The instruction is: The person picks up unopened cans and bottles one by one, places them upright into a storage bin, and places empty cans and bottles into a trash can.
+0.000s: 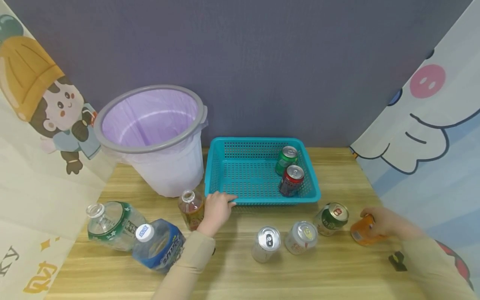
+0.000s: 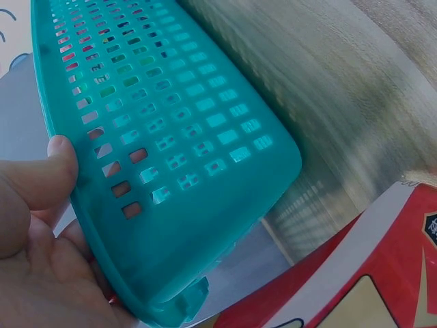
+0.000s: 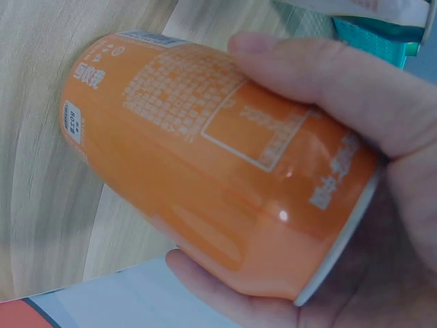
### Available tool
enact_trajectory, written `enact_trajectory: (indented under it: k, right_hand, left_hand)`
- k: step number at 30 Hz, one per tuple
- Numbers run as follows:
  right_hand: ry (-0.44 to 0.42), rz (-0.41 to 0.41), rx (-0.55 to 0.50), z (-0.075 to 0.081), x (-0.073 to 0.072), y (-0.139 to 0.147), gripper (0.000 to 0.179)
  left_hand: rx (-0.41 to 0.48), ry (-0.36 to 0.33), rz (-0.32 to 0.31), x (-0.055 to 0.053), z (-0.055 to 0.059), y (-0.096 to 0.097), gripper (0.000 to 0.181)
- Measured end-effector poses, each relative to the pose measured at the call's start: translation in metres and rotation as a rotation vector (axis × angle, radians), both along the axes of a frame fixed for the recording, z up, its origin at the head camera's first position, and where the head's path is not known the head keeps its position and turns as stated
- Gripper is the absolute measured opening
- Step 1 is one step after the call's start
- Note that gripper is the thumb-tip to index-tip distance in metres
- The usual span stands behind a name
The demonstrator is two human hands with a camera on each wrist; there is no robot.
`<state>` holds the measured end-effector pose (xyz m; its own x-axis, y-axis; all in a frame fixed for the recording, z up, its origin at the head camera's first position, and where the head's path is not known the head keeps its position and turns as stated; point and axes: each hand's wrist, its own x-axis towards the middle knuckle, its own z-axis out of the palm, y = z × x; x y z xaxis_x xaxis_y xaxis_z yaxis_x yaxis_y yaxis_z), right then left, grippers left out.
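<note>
My left hand [image 1: 217, 211] holds the near left corner of a teal plastic basket [image 1: 262, 201]. In the left wrist view the thumb lies against the rim and the fingers are behind it. At the far right, my right hand [image 1: 383, 223] grips an orange can [image 3: 198, 164], thumb along one side and fingers round the other. That can is tilted over the wooden table. Inside the basket, at its right end, stand a green can [image 1: 286, 160] and a dark red can [image 1: 291, 181]. Beside the orange can stands a green and white can [image 1: 332, 218].
Two pale cans, one silver-topped [image 1: 266, 244] and one white [image 1: 301, 237], stand before the basket. Left of it are an amber bottle [image 1: 191, 209], a blue-labelled bottle [image 1: 159, 246] and a green-labelled bottle [image 1: 115, 225]. A lined bin [image 1: 170, 166] stands behind these bottles.
</note>
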<state>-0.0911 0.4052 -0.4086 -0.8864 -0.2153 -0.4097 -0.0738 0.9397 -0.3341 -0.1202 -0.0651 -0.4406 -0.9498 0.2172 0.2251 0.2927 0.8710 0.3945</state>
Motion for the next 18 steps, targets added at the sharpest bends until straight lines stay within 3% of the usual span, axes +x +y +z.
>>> enact_trajectory:
  k: [11,18]
  right_hand:
    - [0.055,-0.005,0.007,-0.0030,0.0005,0.0034,0.045]
    - [0.035,-0.024,0.030,0.0026,0.0012,-0.0004,0.043]
  left_hand:
    - [-0.004,0.015,-0.005,0.0002,0.0022,-0.0007,0.020]
    - [-0.008,0.013,-0.010,0.0005,0.0033,-0.0002,0.019]
